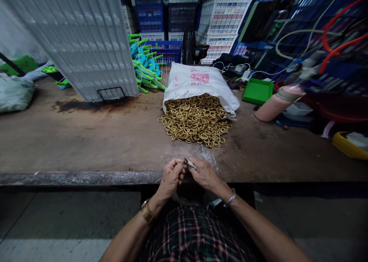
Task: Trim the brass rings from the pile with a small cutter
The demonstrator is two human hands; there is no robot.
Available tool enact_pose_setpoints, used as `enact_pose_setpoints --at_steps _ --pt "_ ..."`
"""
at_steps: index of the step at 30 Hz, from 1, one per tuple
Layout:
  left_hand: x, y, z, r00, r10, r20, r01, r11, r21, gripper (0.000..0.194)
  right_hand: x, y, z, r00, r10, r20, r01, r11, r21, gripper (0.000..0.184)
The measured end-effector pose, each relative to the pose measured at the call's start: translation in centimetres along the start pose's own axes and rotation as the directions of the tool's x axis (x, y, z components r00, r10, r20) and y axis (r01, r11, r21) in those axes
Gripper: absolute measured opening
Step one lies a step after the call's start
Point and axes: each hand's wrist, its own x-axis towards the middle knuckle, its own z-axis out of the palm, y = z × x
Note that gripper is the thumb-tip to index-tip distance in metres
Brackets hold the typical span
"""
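Note:
At the front edge of the workbench, my left hand point(171, 176) and my right hand point(207, 174) are close together. Between the right thumb and fingers is a small hand tool point(190, 163) with a pale handle and a dark tip; whether it is a knife or a cutter I cannot tell. Its tip meets the fingertips of my left hand, which are pinched on something too small to make out. Just beyond both hands lies a heap of brass-coloured rings point(198, 120), spilling from the open mouth of a white woven sack point(186, 78).
A tall ribbed translucent panel point(94, 43) stands on the left of the bench. Green and blue plastic pieces point(146, 68) are piled behind it. To the right are a green tray point(258, 91), a pink bottle point(277, 103) and a yellow basket point(349, 145). Stacked crates point(225, 17) line the back.

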Motion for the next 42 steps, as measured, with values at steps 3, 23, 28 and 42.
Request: enact_pose_setpoints --at_steps 3,23,28,42 --pt "0.1 0.0 0.0 0.999 0.028 -0.024 -0.026 0.998 0.049 0.034 -0.4 -0.1 0.3 0.998 -0.052 0.033 0.055 0.994 -0.094 0.017" --pt "-0.6 0.3 0.3 0.984 -0.147 0.105 0.17 0.947 -0.274 0.033 5.0 5.8 -3.4 0.881 0.257 -0.397 -0.374 0.892 -0.252 0.018" --pt "-0.4 -0.1 0.0 0.979 -0.175 0.109 0.201 0.924 -0.324 0.03 6.8 6.1 -4.3 0.866 0.349 -0.358 -0.458 0.84 -0.289 0.019" --pt "0.5 -0.5 -0.3 0.944 -0.32 0.085 0.319 0.808 -0.495 0.033 6.5 6.8 -3.1 0.87 0.288 -0.399 -0.387 0.902 -0.191 0.014"
